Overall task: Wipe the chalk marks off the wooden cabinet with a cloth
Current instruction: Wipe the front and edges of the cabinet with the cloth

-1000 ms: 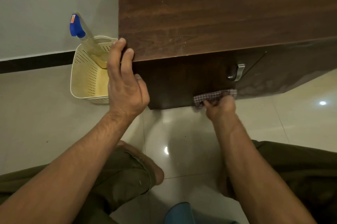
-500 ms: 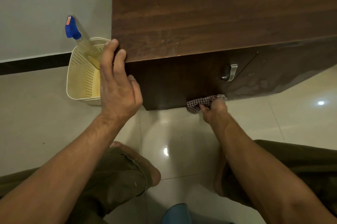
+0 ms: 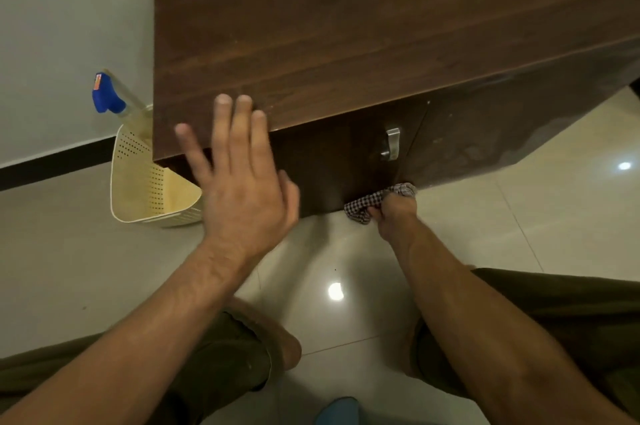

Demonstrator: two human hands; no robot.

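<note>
A dark wooden cabinet [image 3: 363, 30] fills the upper middle of the head view, with a metal handle [image 3: 391, 143] on its front door. My right hand [image 3: 394, 217] grips a checkered cloth [image 3: 372, 202] and presses it against the bottom edge of the door, just below the handle. Faint pale smears [image 3: 481, 151] show on the door to the right. My left hand [image 3: 242, 182] is open with fingers spread, over the front left edge of the cabinet top; whether it touches the wood is unclear.
A cream perforated basket [image 3: 149, 189] stands on the tiled floor left of the cabinet, with a blue-headed spray bottle [image 3: 107, 97] leaning in it. My knees in olive trousers [image 3: 214, 372] are low in view. A blue object [image 3: 337, 410] lies at the bottom edge.
My left hand has let go of the cabinet's corner, and now spreads open further right along the front edge. The right hand with the cloth stays at the door's bottom edge.
</note>
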